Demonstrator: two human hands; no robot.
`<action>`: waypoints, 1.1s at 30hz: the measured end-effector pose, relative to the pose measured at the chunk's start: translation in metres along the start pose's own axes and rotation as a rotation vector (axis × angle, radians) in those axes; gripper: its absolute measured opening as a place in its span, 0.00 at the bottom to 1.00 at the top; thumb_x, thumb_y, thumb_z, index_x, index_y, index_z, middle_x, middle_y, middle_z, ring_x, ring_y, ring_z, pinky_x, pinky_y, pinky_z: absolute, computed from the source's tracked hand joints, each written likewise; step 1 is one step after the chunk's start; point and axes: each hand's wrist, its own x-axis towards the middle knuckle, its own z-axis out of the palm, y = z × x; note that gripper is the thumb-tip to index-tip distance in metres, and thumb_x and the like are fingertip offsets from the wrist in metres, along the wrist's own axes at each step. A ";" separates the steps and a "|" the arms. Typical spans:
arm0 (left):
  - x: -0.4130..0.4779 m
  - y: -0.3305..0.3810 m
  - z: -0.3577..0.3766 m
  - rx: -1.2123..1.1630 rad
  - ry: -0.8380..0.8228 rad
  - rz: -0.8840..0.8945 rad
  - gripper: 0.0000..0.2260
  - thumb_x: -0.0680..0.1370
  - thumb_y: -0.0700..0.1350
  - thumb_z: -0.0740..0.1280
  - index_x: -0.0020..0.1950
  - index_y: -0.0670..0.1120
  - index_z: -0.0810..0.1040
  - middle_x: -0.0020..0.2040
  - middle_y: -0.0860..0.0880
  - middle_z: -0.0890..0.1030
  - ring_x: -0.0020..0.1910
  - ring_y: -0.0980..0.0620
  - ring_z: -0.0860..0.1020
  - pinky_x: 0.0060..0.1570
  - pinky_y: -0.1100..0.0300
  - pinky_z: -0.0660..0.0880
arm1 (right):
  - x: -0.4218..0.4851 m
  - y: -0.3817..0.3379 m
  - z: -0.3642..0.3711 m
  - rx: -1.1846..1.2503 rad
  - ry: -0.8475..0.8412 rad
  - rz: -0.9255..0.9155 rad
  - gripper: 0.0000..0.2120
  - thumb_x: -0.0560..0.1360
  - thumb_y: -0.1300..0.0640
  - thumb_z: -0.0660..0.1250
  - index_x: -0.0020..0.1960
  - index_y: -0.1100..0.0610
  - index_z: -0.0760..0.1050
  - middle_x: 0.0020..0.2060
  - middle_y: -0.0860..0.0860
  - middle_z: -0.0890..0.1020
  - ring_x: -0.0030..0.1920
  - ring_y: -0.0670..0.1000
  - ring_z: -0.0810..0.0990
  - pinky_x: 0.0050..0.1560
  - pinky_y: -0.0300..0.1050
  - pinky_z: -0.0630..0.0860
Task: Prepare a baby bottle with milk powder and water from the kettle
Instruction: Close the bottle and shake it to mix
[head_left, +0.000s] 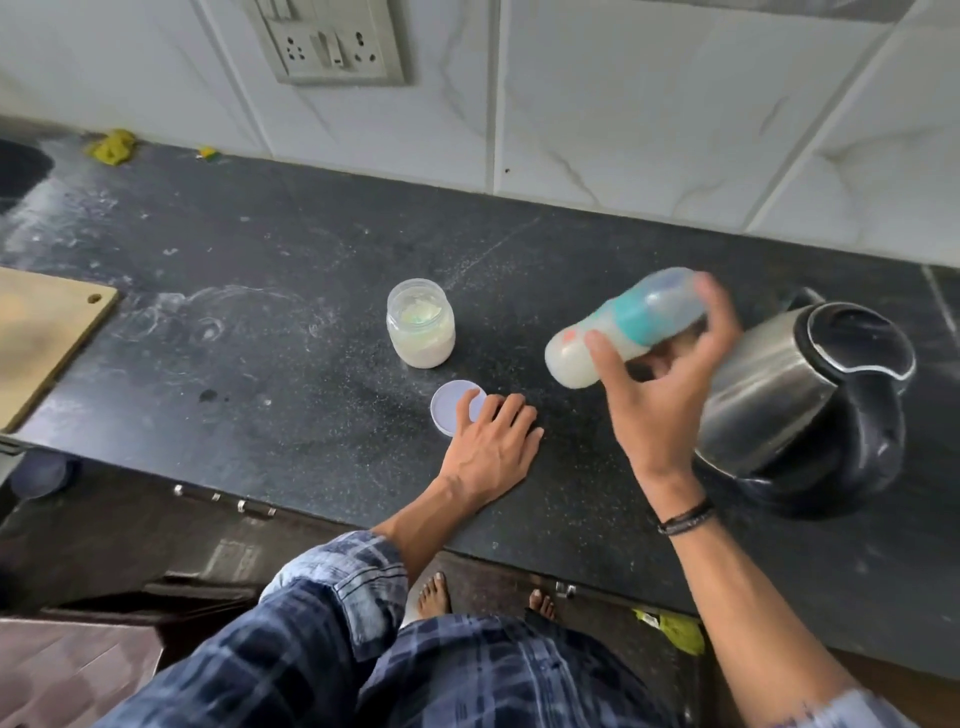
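Right hand: the right hand (660, 405) is raised above the counter to the right of the powder jar (421, 325), with its fingers and thumb curled round the baby bottle (623, 327); the hand is motion-blurred.
Baby bottle: held in the air, tilted with its base down towards the jar and its capped top up and away from it; a teal ring under a clear cap, whitish liquid in the lower part.
Wristband: a dark band (685, 517) sits on the right wrist.
Left hand: the left hand (493, 441) lies flat on the countertop (260, 312) in front of the jar, fingers spread and nearly straight, gripping nothing; its thumb rests on the lid (452, 410).
Lid: a round pale lid lying flat on the counter, just in front of the jar.
Powder jar: upright, open, partly filled with pale powder.
Kettle: a steel kettle (795, 395) with a black handle, well to the right of the jar, behind the right hand.
Cutting board: a wooden board (41, 332) far left of the jar, at the counter's edge.
Wall: a socket panel (332, 41) on the tiles behind the jar.
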 end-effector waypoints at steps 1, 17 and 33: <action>0.000 0.000 0.000 0.006 0.003 -0.006 0.14 0.85 0.55 0.57 0.58 0.49 0.76 0.60 0.49 0.76 0.55 0.45 0.74 0.66 0.37 0.62 | 0.002 -0.003 -0.001 0.032 0.075 -0.051 0.42 0.75 0.64 0.78 0.78 0.60 0.54 0.71 0.35 0.70 0.66 0.49 0.79 0.58 0.56 0.83; 0.000 0.000 -0.001 0.009 -0.017 -0.010 0.14 0.85 0.56 0.56 0.58 0.49 0.77 0.60 0.50 0.76 0.55 0.46 0.75 0.67 0.38 0.61 | 0.018 -0.021 -0.006 0.101 0.102 0.030 0.39 0.77 0.65 0.76 0.75 0.56 0.52 0.70 0.45 0.72 0.63 0.49 0.82 0.57 0.45 0.82; 0.000 0.002 -0.003 0.023 -0.013 -0.014 0.14 0.85 0.55 0.57 0.57 0.48 0.77 0.59 0.50 0.76 0.54 0.46 0.75 0.67 0.38 0.63 | 0.020 -0.028 -0.007 0.144 0.181 -0.019 0.41 0.77 0.69 0.74 0.77 0.65 0.48 0.68 0.55 0.69 0.62 0.46 0.82 0.58 0.41 0.81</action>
